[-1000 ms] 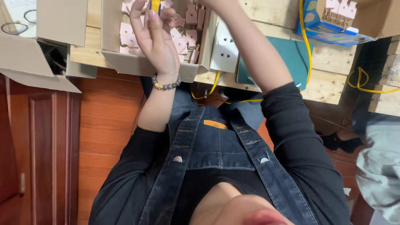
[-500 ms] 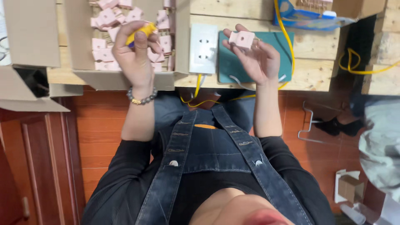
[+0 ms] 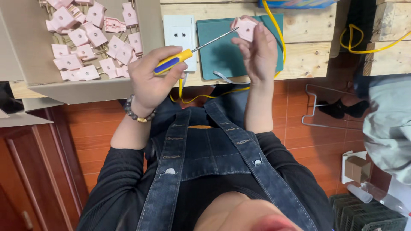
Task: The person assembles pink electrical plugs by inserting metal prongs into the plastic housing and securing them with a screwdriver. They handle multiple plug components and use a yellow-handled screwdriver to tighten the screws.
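Over the wooden desk (image 3: 299, 40), the left hand (image 3: 152, 81) is wrapped around a yellow-and-blue screwdriver (image 3: 188, 53), its tip at a pink plug housing (image 3: 246, 28) pinched in the right hand (image 3: 257, 53). More pink plug housings (image 3: 92, 40) fill a cardboard box (image 3: 85, 90) to the left.

Blk sleeves, denim overalls (image 3: 205, 158), bead bracelet (image 3: 138, 114).

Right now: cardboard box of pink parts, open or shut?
Open. The cardboard box has no lid over it, and the loose pink plug parts inside show from above.
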